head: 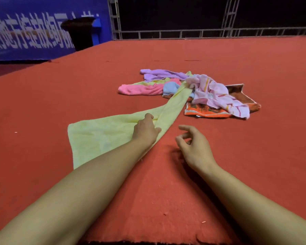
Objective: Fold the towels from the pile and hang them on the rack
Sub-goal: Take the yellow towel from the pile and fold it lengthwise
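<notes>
My left hand point(146, 129) is down on the yellow towel point(102, 133), fingers curled into a fold of the cloth near its long right edge, gripping it. My right hand point(194, 145) hangs just beside that same edge, off the towel, fingers loosely curled with thumb and forefinger apart, holding nothing, a little above the red carpet point(42, 103).

Using the yellow towel as reference: its wide end lies spread flat to the left of my left hand; its narrow end runs away from me and ends in the pile point(189, 92), still partly tucked among the other pieces. At that far end sit a pink towel point(140, 89) on the left, a purple towel point(159, 75) behind it, a small blue cloth point(170, 87) touching the yellow strip, a pale pink striped towel point(217, 98) bunched on the right, and an orange patterned towel point(207, 110) flat under the striped one.

Well beyond the towel, far left, a blue banner point(34, 32) with white lettering, and a dark bin point(79, 32) in front of it. A metal truss rail point(201, 33) runs along the back edge of the carpet. I can't see a rack in this view.
</notes>
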### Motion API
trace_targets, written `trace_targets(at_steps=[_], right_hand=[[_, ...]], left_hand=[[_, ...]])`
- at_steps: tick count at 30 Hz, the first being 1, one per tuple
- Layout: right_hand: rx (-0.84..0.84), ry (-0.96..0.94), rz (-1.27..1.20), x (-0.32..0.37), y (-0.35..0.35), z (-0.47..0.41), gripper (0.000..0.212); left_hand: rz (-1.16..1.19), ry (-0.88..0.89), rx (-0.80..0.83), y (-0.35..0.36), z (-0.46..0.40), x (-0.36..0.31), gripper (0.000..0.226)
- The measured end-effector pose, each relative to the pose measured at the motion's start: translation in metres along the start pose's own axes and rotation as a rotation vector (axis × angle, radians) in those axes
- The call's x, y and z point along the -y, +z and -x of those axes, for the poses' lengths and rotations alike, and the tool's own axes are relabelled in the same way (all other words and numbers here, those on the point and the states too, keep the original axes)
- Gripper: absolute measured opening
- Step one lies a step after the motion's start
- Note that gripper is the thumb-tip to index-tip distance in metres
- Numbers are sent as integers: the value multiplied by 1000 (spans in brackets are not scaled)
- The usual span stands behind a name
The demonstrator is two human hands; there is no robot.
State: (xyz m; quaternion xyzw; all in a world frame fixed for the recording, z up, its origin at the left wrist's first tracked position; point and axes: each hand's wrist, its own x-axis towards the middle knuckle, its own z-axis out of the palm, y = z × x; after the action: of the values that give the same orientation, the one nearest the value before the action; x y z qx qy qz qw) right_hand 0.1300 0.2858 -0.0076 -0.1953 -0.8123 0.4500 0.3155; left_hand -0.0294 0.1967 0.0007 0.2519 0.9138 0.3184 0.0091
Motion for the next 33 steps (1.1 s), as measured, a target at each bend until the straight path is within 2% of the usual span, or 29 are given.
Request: trace_targets(at_steps=[2, 6, 13, 16, 19, 22, 24, 27, 33], right_hand=[[-32, -5, 16, -4, -11, -1, 34], [-102, 26, 25, -8, -32, -3, 32], [-180, 126, -17, -12, -50, -6, 34], [-164, 155, 13, -11, -50, -8, 38], [-80, 164, 101, -3, -41, -17, 51], [81, 171, 261, -4, -25, -30, 65], [143, 175, 377, -11, -16, -35, 60], [59, 168, 339, -18, -21, -36, 48], [-204, 273, -51, -24, -96, 7, 39]], left_hand=[[65, 31, -44, 1, 5, -5, 46], [148, 284, -90, -5, 46, -22, 51], [81, 602, 44, -8, 135, -11, 55], [158, 698, 233, -14, 174, -7, 48], [287, 582, 417, -23, 197, -8, 39], [352, 392, 441, -30, 194, -12, 33], [392, 337, 420, -32, 189, -16, 28], [448, 275, 391, -31, 184, -22, 25], [491, 212, 201, -21, 159, -54, 22]])
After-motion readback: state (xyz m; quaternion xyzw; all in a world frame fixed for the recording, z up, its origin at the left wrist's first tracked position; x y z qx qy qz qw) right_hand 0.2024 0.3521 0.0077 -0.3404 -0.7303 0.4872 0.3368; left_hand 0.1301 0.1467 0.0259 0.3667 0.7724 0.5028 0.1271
